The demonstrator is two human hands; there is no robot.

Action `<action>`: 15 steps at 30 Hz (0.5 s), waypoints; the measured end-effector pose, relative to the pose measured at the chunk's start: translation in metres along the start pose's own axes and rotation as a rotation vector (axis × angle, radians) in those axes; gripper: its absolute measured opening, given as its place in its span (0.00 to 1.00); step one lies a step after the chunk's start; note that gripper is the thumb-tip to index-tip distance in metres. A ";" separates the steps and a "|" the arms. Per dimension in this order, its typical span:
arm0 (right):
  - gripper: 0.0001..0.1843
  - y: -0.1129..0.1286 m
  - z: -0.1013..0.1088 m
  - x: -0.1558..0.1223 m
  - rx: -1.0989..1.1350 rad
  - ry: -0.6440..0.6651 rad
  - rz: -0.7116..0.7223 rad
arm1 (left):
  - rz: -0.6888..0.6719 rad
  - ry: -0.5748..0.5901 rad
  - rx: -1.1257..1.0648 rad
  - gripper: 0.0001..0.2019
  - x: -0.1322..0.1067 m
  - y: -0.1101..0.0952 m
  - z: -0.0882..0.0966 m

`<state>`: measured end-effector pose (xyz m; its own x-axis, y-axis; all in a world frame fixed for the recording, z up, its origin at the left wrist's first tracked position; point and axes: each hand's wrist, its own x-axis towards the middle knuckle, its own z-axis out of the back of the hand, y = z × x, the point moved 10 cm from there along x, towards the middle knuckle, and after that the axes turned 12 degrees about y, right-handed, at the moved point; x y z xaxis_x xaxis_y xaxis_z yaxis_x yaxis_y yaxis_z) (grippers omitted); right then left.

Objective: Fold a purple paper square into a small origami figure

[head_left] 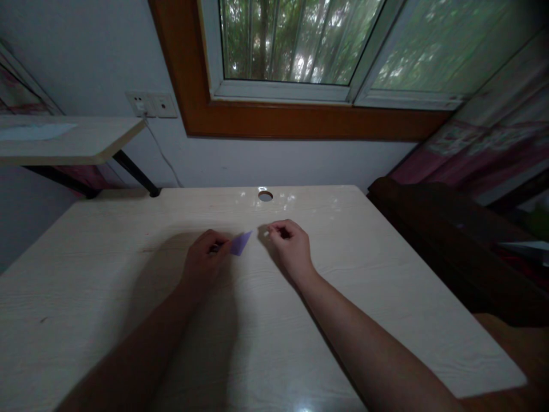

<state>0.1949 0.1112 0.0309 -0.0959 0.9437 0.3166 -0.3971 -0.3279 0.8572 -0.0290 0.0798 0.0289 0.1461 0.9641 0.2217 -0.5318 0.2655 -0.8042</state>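
Observation:
A small purple piece of folded paper (240, 244) is pinched between the thumb and fingers of my left hand (206, 254), just over the table. It tapers to a point on its right side, and its left edge is hidden by my fingers. To the right of the paper, apart from it, my right hand (291, 243) has its thumb and fingertips drawn together. A tiny pale spot shows at those fingertips; I cannot tell whether it is a held thing or a nail.
Both forearms reach over a pale wood-grain table (386, 320) with a round cable hole (265, 196) near its back edge. A raised shelf (86, 140) on black legs stands at the back left. Dark wooden furniture (450, 246) adjoins the right side. A window (300, 46) is behind.

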 end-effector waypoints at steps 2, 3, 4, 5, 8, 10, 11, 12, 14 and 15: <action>0.08 -0.001 -0.004 0.001 0.037 0.033 0.001 | 0.021 0.008 -0.021 0.05 0.000 0.003 -0.001; 0.08 0.001 -0.009 0.001 0.054 0.078 0.023 | 0.019 0.016 -0.024 0.06 0.000 0.002 -0.002; 0.09 0.005 -0.016 0.001 0.068 0.133 0.051 | 0.011 0.030 -0.024 0.06 0.000 0.001 -0.004; 0.10 0.010 -0.023 0.000 0.076 0.195 0.080 | 0.002 0.044 -0.024 0.06 0.001 0.000 -0.005; 0.10 0.019 -0.040 -0.004 0.067 0.339 0.130 | -0.025 0.088 -0.019 0.06 0.001 -0.004 -0.010; 0.09 0.020 -0.043 -0.005 0.056 0.368 0.139 | -0.042 0.114 0.003 0.07 0.002 -0.006 -0.013; 0.08 0.020 -0.043 -0.006 0.054 0.371 0.141 | -0.052 0.124 0.019 0.07 0.002 -0.008 -0.014; 0.08 0.020 -0.042 -0.006 0.055 0.372 0.145 | -0.061 0.136 0.034 0.08 0.002 -0.009 -0.015; 0.07 0.022 -0.044 -0.007 0.056 0.393 0.165 | -0.077 0.154 0.056 0.08 0.002 -0.012 -0.017; 0.07 0.024 -0.045 -0.007 0.052 0.409 0.179 | -0.084 0.158 0.060 0.08 0.002 -0.013 -0.018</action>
<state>0.1445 0.0982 0.0310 -0.5161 0.8082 0.2836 -0.2962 -0.4791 0.8263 -0.0066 0.0779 0.0300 0.3193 0.9277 0.1937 -0.5599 0.3496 -0.7512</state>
